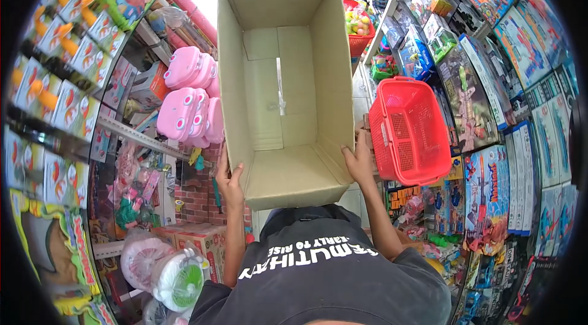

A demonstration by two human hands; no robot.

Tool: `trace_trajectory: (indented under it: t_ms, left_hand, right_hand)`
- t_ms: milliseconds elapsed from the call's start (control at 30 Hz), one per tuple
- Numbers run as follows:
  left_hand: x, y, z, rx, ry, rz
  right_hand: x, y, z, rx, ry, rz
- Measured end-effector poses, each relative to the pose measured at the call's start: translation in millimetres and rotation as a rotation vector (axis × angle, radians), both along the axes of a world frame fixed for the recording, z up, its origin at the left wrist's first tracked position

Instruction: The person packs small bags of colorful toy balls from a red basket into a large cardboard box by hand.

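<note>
A large brown cardboard box is held in front of my body, its open side facing me, so its bare inside shows. A pale strip of tape runs along its inner bottom. My left hand grips the box's left side near the lower corner, thumb on the edge. On the opposite side my right hand holds the right wall, thumb over the rim. The fingers of both hands are partly hidden behind the cardboard. Right beside my right hand is a red plastic basket.
Pink cases with round eye shapes hang left of the box. Wrapped fans stand at lower left. Shelves of boxed toys line both sides of a narrow aisle. Another red basket with colourful balls stands farther ahead.
</note>
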State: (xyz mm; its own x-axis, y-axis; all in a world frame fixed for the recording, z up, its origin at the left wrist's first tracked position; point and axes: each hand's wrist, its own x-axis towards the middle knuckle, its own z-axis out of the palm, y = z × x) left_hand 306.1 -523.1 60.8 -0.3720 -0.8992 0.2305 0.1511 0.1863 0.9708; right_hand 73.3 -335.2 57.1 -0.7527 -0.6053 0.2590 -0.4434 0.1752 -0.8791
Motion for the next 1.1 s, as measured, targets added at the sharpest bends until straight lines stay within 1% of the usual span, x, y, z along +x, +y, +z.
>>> trace_trajectory:
  t_ms: [67,100,200,300,367,433,533,600,667,767,867,900,933,1033,1100]
  left_hand:
    - [21.3,23.3,3.9,0.06,0.014,-0.04]
    - [32.3,34.3,3.1,0.061,0.012,-0.036]
    - [70.5,63.4,1.5,0.024,-0.034,-0.027]
    - [105.4,96.7,-2.5,0.07,0.015,-0.075]
    - [129.4,122.0,-0.9,0.148,0.017,-0.083]
    - [154.6,152.5,-5.0,0.178,-0.009,-0.069]
    - [179.3,191.1,-8.1,0.161,-0.018,-0.082]
    - [192.3,218.3,-9.0,0.138,-0.019,-0.103]
    - [205.5,243.9,-7.6,0.19,-0.042,-0.111]
    - [228.6,281.6,-26.8,0.207,-0.023,-0.106]
    - [249.6,329.9,-23.3,0.256,-0.075,-0.099]
    - [256.3,346.2,-28.5,0.268,-0.066,-0.095]
    - [260.8,360.2,-30.4,0.267,-0.071,-0.085]
    - [288.5,419.1,-33.0,0.233,-0.063,-0.099]
    - [304.3,439.5,-38.4,0.232,-0.081,-0.119]
  right_hand:
    - [23.1,19.7,-9.9,-0.034,0.005,-0.005]
    - [35.3,30.5,-13.7,-0.062,0.007,-0.01]
    - [75.8,63.3,-15.2,-0.034,-0.003,-0.028]
    - [122.3,100.0,-6.2,-0.049,-0.018,-0.057]
    - [149.6,128.5,9.7,0.006,-0.039,-0.054]
    - [177.1,158.3,12.4,0.054,-0.068,-0.05]
    - [196.9,197.2,14.7,0.074,-0.049,-0.06]
    - [209.7,225.8,7.5,0.088,0.016,-0.055]
    - [222.9,251.1,0.0,0.091,0.019,-0.057]
    - [244.0,292.2,-15.5,0.105,-0.028,-0.026]
    - [259.6,333.5,-27.6,0.096,-0.028,0.016]
    - [264.7,347.6,-33.3,0.136,-0.006,0.024]
    - [270.2,359.7,-36.1,0.171,0.015,0.025]
    - [295.7,406.6,-32.7,0.146,-0.056,0.064]
    - [305.2,423.5,-38.4,0.142,-0.031,0.057]
